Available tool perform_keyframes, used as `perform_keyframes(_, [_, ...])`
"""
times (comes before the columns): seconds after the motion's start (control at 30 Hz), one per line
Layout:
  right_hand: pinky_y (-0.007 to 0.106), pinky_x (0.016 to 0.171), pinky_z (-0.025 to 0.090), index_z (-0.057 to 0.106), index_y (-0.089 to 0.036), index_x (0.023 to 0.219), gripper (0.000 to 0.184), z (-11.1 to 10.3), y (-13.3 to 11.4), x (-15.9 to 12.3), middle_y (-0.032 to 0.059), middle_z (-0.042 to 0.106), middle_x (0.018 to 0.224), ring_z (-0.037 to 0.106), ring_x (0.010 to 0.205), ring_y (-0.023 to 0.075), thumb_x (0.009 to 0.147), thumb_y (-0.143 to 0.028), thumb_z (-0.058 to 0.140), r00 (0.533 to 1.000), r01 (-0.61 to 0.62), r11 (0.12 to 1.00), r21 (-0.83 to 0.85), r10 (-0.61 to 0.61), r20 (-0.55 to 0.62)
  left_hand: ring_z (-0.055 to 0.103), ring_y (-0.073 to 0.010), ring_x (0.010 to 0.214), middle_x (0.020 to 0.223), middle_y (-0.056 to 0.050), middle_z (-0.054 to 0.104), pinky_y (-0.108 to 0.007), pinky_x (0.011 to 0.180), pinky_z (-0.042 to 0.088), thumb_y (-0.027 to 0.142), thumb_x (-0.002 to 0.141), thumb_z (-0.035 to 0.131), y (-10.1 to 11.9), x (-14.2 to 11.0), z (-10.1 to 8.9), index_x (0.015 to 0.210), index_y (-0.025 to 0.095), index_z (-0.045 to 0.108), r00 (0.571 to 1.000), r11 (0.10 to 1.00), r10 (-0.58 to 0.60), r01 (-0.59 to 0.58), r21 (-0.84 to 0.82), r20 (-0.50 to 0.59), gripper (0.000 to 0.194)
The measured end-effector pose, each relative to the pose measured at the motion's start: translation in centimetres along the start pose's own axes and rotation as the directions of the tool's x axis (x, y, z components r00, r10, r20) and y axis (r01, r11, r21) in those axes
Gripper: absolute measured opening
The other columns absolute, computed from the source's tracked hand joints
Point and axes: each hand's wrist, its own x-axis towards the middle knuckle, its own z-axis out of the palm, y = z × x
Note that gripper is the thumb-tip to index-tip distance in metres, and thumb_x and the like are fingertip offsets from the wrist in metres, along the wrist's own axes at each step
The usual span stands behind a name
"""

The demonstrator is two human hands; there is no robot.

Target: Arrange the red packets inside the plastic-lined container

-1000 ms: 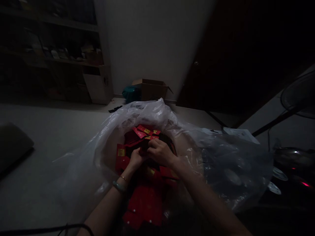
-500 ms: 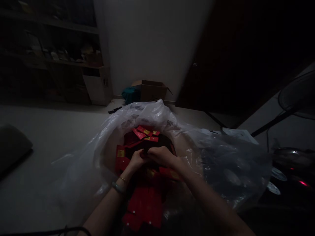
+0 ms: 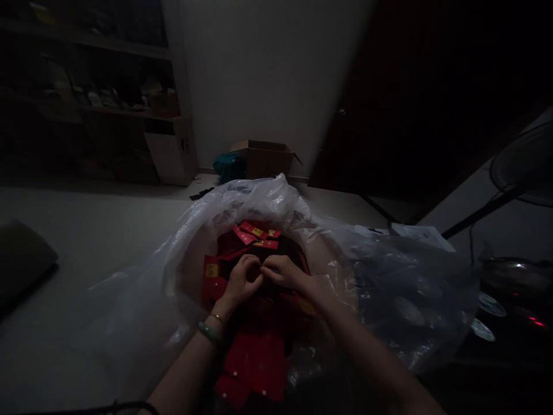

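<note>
My left hand, with a green bangle and a thin bracelet at the wrist, is closed, its fingers curled and thumb tip close to them. Against it is my right hand, also closed in a pinch, the fingertips of both meeting. Whatever they hold is too dark and small to make out. Below and around them lie several red packets with gold patches, such as the red packet on the left and the small red packets beyond my fingers. A large clear plastic bag spreads open around the pile. More red packets lie nearer my body.
Against the far wall stand an open cardboard box and a teal bag. Dark shelves fill the left. At right are a fan, small patterned dishes and a red-lit appliance. The room is dim.
Both hands have stayed over the pile, their fingers shifting against each other. My right hand has moved down slightly from the small packets, and my left fingers have turned upward.
</note>
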Motion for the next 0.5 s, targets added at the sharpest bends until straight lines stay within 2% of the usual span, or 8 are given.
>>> perform_keyframes(0.1, [0.023, 0.064, 0.042, 0.061, -0.016, 0.072, 0.015, -0.2, -0.3, -0.2, 0.0044, 0.062, 0.073, 0.055, 0.069, 0.0139, 0.085, -0.023, 0.057, 0.998, 0.061, 0.993, -0.101, -0.061, -0.004, 0.056, -0.0207, 0.087, 0.093, -0.007, 0.058, -0.033, 0.079, 0.046, 0.019, 0.068, 0.061, 0.1, -0.2, -0.2, 0.083, 0.019, 0.056, 0.998, 0.977, 0.046, -0.039, 0.208, -0.031, 0.016])
perform_keyframes(0.17, [0.025, 0.066, 0.043, 0.062, -0.016, 0.071, 0.019, -0.5, -0.5, -0.2, 0.0053, 0.063, 0.073, 0.056, 0.071, 0.0151, 0.087, -0.025, 0.056, 0.997, 0.078, 0.983, -0.163, -0.077, 0.013, 0.057, -0.0201, 0.085, 0.092, -0.006, 0.059, -0.032, 0.077, 0.046, 0.021, 0.067, 0.061, -0.1, -0.4, -0.2, 0.082, 0.020, 0.055, 0.998, 0.972, 0.036, -0.021, 0.235, -0.057, 0.016])
perform_keyframes(0.27, [0.026, 0.070, 0.045, 0.065, -0.017, 0.081, 0.015, -0.8, -0.7, -0.1, 0.0057, 0.066, 0.079, 0.058, 0.075, 0.0155, 0.088, -0.026, 0.056, 0.998, 0.066, 0.985, -0.158, -0.062, 0.025, 0.060, -0.0186, 0.082, 0.091, -0.006, 0.062, -0.030, 0.076, 0.047, 0.023, 0.070, 0.061, -0.3, -0.5, 0.0, 0.090, 0.020, 0.055, 0.994, 0.987, -0.068, 0.080, 0.140, -0.084, 0.021])
perform_keyframes(0.33, [0.027, 0.075, 0.046, 0.066, -0.017, 0.092, 0.012, -0.8, -0.6, -0.1, 0.0068, 0.068, 0.088, 0.061, 0.082, 0.0164, 0.087, -0.024, 0.058, 0.998, 0.063, 0.991, -0.116, -0.062, 0.016, 0.063, -0.0189, 0.084, 0.092, -0.005, 0.066, -0.030, 0.077, 0.049, 0.023, 0.070, 0.063, -0.4, -0.4, 0.2, 0.105, 0.020, 0.054, 0.985, 0.987, -0.156, 0.158, 0.017, -0.074, 0.036])
perform_keyframes(0.4, [0.029, 0.079, 0.047, 0.065, -0.018, 0.101, 0.017, -0.7, -0.3, 0.0, 0.0078, 0.068, 0.095, 0.062, 0.087, 0.0173, 0.086, -0.023, 0.058, 0.998, 0.066, 0.993, -0.099, -0.065, 0.014, 0.065, -0.0200, 0.091, 0.099, -0.006, 0.068, -0.032, 0.082, 0.050, 0.022, 0.070, 0.064, -0.7, -0.3, 0.3, 0.119, 0.020, 0.050, 0.975, 0.972, -0.216, 0.209, -0.110, -0.052, 0.051])
perform_keyframes(0.5, [0.028, 0.076, 0.048, 0.067, -0.017, 0.101, 0.018, -0.6, 0.1, 0.1, 0.0084, 0.065, 0.096, 0.061, 0.085, 0.0164, 0.087, -0.022, 0.057, 0.999, 0.047, 0.990, -0.133, -0.044, 0.025, 0.065, -0.0220, 0.097, 0.106, -0.008, 0.069, -0.034, 0.087, 0.050, 0.025, 0.072, 0.062, -1.3, -0.2, 0.6, 0.115, 0.019, 0.059, 0.958, 0.939, -0.284, 0.273, -0.211, -0.025, 0.043])
